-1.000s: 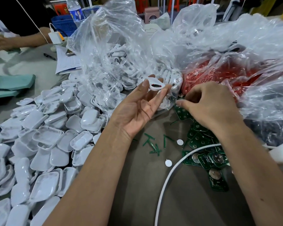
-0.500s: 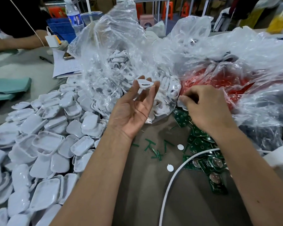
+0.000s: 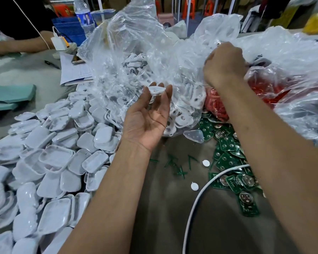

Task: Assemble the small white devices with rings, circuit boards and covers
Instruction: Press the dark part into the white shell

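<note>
a: at centre frame, head view, the only one we get: left hand (image 3: 145,121) is palm up, fingers mostly straight, tips pinching a small white device shell (image 3: 156,90) with its long axis running left-right across the frame.

b: and the right?

a: right hand (image 3: 225,66) is upper right, knuckles toward cam, fingers curled into the clear plastic bag (image 3: 128,52). looks like it's gripping the film, but can't see if there's a part inside the fist.

b: so what does the next move turn on?

a: imo whatever part goes into that shell. red rings (image 3: 217,105) sit in a bag just below and right of the right hand. circuit boards (image 3: 226,143) are spread on the table, lower right, under the right forearm. both lie right of the shell, so the right hand's nearer; left only has to hold the shell level, open side up.

b: covers?

a: big heap of white covers (image 3: 57,158) fills the left and lower left, nearer the left arm, well apart from the right hand.

b: anything hard to read?

a: plenty. the dark mark inside the shell is too small to call. right fingertips hidden. bag glare blurs the white parts inside. a white cable (image 3: 200,195) crosses lower centre, end cut off. some1 else's arm sits upper left, not involved.
</note>
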Available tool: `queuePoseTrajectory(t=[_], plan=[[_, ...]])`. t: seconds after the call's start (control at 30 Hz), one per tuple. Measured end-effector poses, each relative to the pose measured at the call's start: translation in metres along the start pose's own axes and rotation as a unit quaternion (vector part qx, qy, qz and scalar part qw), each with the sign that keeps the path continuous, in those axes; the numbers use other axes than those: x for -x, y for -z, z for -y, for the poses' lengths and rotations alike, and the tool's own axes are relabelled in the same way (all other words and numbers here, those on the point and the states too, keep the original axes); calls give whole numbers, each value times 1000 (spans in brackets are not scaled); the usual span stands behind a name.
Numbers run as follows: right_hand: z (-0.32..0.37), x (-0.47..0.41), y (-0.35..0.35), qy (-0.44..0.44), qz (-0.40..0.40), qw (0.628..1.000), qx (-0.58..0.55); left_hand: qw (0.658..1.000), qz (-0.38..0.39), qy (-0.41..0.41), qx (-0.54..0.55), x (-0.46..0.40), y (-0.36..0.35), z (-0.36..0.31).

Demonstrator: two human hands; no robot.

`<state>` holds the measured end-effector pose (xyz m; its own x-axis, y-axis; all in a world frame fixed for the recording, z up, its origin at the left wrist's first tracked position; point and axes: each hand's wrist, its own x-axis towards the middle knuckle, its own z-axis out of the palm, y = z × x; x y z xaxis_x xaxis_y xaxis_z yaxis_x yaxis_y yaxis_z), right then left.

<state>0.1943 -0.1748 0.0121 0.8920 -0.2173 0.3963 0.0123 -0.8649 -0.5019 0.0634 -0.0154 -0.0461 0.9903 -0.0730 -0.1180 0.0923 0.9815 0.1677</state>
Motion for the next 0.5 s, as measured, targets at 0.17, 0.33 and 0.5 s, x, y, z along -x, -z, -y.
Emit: queuePoseTrajectory(t=[0.17, 0.33, 0.5], plan=[[5, -35, -36, 50, 136, 980, 140, 1000, 5, -2, 4, -2, 0, 2], [2, -42, -43, 76, 153, 961, 216, 1000, 13, 0, -5, -4, 2, 2], [-4, -38, -45, 100, 177, 943, 263, 1000, 13, -3, -17, -3, 2, 5]])
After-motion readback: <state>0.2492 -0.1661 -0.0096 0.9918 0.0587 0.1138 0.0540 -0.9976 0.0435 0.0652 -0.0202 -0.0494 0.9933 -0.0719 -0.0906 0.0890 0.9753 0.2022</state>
